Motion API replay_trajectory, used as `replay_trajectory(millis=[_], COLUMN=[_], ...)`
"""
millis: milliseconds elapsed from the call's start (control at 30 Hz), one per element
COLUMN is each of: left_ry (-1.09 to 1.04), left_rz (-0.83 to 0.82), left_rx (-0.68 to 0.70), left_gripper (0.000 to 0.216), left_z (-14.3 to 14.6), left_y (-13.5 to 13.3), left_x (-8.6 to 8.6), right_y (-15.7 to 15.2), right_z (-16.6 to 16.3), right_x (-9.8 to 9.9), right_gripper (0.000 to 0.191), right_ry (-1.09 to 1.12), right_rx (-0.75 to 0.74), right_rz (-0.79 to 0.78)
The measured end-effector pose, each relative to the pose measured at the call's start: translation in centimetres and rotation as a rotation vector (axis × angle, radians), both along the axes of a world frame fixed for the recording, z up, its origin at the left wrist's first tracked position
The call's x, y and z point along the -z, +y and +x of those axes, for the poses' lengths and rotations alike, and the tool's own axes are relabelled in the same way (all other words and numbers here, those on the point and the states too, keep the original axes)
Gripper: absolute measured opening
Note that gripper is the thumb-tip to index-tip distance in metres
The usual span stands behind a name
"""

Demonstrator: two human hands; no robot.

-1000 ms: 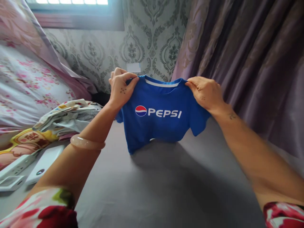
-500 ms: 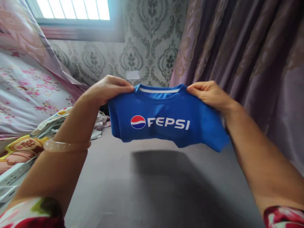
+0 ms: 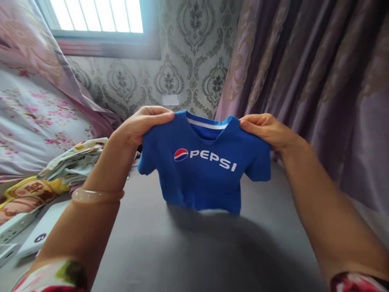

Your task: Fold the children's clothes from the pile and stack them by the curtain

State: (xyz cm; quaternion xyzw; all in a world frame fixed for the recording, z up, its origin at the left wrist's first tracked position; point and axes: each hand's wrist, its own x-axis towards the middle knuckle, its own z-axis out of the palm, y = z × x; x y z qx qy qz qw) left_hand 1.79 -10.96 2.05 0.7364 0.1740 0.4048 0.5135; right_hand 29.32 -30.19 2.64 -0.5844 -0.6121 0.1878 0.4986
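Note:
A small blue T-shirt with a white "PEPSI" print and a round red, white and blue logo hangs upright, its front towards me. My left hand pinches it at the shoulder left of the collar. At the opposite shoulder, my right hand grips the cloth between thumb and fingers. Both short sleeves droop outside the hands. The hem hangs down close to the grey sheet; I cannot tell whether it touches.
Folded clothes lie in a pile at the left, beside a yellow printed cloth. A power strip and a white box-like device are near my left forearm. Purple curtains hang at the right, before a patterned wall.
The shirt's lower part has swung down, so its body now hangs nearly straight with the hem lower. Both hands have come down slightly and still hold the shoulders.

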Motion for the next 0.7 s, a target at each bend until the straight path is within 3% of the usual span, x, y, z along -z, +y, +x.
replay_trajectory(millis=[67, 200, 400, 500, 600, 700], left_ry=[-0.045, 0.167, -0.066, 0.088, 0.108, 0.022], left_rz=[-0.033, -0.012, 0.028, -0.004, 0.057, 0.173], left_rx=[0.02, -0.063, -0.018, -0.023, -0.11, -0.219], left_gripper=[0.026, 0.029, 0.024, 0.031, 0.033, 0.029], left_z=[0.0, -0.1, -0.4, 0.8, 2.7, 4.3], left_y=[0.2, 0.8, 0.6, 0.9, 1.8, 2.8], left_x=[0.1, 0.5, 0.3, 0.5, 1.3, 2.2], right_y=[-0.1, -0.1, -0.7, 0.7, 2.8, 4.3], right_z=[0.0, 0.0, 0.3, 1.2, 2.3, 3.0], right_x=[0.0, 0.2, 0.2, 0.6, 1.4, 2.0], right_gripper=[0.033, 0.034, 0.038, 0.037, 0.041, 0.041], right_ry=[0.006, -0.098, -0.083, -0.113, -0.285, -0.56], right_rx=[0.028, 0.103, 0.098, 0.117, 0.216, 0.409], right_rz=[0.009, -0.021, 0.02, -0.014, 0.077, 0.205])
